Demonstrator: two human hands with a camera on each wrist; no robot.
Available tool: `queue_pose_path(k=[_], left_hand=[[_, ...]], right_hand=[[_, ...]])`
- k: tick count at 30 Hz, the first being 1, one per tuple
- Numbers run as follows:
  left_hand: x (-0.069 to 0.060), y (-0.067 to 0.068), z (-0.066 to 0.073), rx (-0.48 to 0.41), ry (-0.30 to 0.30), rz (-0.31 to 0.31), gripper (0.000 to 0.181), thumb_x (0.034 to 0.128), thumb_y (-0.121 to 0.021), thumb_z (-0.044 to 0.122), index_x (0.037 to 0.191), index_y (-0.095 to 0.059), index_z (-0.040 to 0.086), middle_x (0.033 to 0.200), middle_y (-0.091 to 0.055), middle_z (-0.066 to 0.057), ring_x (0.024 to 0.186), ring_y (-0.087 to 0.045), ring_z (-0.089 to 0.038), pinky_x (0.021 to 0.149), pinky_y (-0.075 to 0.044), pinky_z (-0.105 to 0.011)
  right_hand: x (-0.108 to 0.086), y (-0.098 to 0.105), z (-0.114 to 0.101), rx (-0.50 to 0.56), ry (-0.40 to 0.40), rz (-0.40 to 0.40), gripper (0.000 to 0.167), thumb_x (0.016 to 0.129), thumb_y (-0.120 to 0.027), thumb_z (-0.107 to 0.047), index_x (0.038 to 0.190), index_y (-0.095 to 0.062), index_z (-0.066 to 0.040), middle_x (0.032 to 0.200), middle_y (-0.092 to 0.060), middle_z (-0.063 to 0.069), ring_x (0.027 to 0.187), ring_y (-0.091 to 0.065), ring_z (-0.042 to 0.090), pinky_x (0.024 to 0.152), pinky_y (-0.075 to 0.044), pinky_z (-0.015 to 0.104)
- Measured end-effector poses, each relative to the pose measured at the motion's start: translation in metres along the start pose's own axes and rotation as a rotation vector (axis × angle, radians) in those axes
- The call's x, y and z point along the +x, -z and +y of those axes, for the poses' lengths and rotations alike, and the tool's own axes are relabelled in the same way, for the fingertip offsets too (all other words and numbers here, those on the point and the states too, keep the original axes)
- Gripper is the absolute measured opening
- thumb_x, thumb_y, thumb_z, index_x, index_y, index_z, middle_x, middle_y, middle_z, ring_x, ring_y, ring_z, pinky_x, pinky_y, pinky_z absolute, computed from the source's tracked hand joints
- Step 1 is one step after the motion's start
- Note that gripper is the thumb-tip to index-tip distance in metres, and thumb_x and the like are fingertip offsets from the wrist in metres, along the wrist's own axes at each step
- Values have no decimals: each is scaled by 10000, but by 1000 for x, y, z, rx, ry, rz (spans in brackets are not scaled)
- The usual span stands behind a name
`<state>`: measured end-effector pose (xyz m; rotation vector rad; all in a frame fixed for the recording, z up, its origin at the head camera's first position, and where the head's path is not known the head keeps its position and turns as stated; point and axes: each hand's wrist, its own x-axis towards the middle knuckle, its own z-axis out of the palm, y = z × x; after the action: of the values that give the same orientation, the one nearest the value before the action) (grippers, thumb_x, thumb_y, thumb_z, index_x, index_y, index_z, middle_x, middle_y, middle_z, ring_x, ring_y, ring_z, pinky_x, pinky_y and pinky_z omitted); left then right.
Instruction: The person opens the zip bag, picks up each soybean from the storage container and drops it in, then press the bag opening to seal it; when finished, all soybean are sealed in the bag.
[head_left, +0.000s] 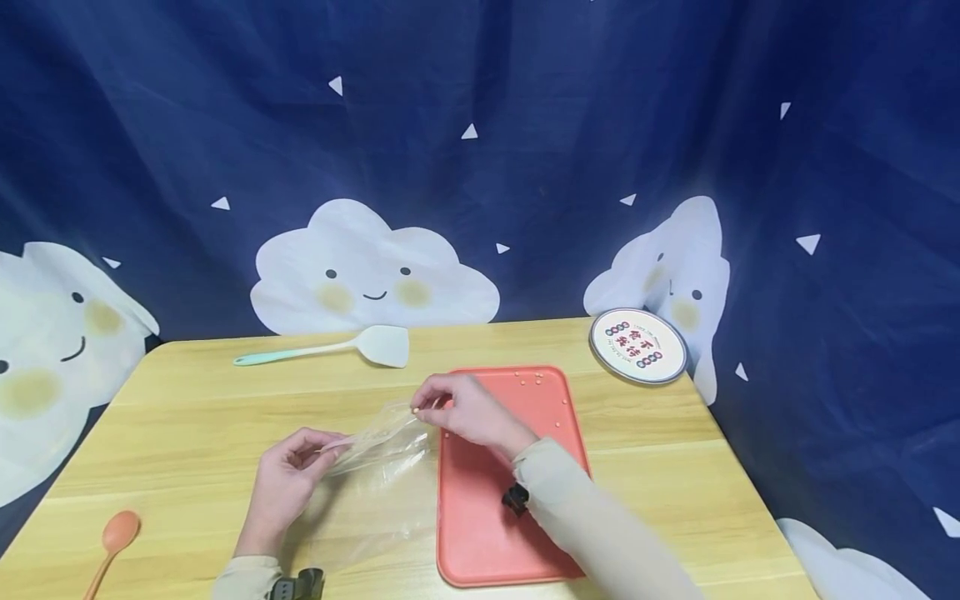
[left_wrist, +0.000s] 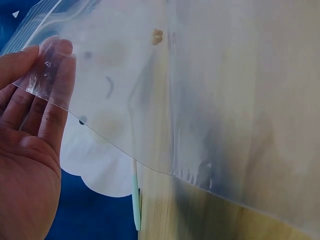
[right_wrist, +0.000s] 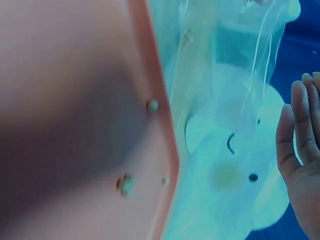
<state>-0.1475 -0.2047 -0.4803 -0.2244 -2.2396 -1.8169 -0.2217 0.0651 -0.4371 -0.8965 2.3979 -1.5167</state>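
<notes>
- The bag (head_left: 386, 471) is held over the table (head_left: 660, 475), just beside the left edge of the tray (head_left: 480, 533); leftward, bare wood is left as far as the spoon (head_left: 120, 532).
- The bag's film is pinched between thumb and fingers of the left hand (head_left: 288, 475).
- By the right hand (head_left: 474, 408), bent in across the tray, a bean (head_left: 415, 410) is pinched at nearly closed fingertips, at the bag's upper edge.
- Loose beans (head_left: 538, 379) are scattered in the tray.
- Farther out, the spatula (head_left: 386, 346) and plate (head_left: 637, 346) are placed near the table's far edge.
- A small clump (left_wrist: 157, 36) is shown through the film by the left wrist view; in the head view it cannot be made out.
</notes>
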Motion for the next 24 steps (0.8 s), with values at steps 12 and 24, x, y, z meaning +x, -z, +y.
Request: queue_pose_path(k=[12, 24], left_hand=[[1, 0, -1, -15, -34, -16, 152, 803, -689, -193, 916, -667, -92, 928, -703, -206, 865, -706, -148, 802, -571, -275], [0, -1, -1, 7, -1, -16, 150, 815, -687, -179, 911, -678, -63, 931, -707, -191, 864, -707, -152, 793, -577, -284]], right_hand=[[21, -29, -6, -37, 47, -6, 93, 892, -717, -124, 979, -718, -156, 914, -666, -130, 916, -620, 63, 866, -533, 311], [22, -34, 1, -82, 26, -7, 125, 901, -720, -133, 1023, -717, -158, 989, -659, -162, 1002, -575, -7, 947, -501, 320]])
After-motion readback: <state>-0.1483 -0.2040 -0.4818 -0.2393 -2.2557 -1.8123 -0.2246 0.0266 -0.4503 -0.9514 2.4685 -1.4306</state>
